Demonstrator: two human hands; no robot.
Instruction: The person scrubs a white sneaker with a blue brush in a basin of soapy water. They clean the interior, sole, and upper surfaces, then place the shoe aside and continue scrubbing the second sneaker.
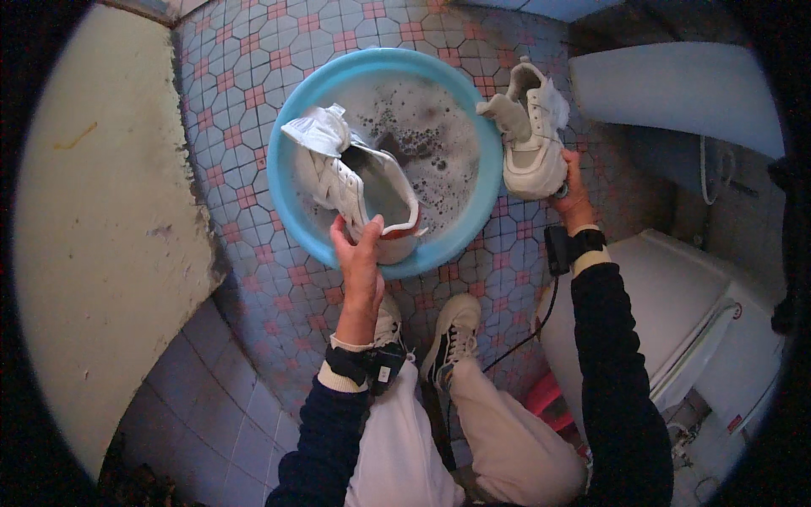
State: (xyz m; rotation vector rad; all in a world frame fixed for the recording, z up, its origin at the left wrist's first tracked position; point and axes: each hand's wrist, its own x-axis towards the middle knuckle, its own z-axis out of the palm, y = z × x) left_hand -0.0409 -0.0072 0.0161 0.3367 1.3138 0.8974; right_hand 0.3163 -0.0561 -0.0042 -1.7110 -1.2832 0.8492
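A white lace-up shoe (334,182) with its tongue folded out lies tilted in a light blue basin (283,182) of cloudy, foamy water (452,118). My left hand (361,262) grips its heel end, the thumb on the collar. Right of the basin, my right hand (576,198) holds a second white shoe (534,173) by its rounded toe end, close to the rim. This shoe's tongue hangs out to the left. Something small and dark shows by the right fingers, too hidden to name. A dark patch (401,148) shows among the suds.
The floor has patterned blue and pink tiles (245,93). A rough pale wall (110,194) borders the left. On the right stand a white appliance-like box (642,279) and a pale blue curved object (676,93). My own shoes (456,329) are just below the basin. A cable (524,342) runs from my right wrist.
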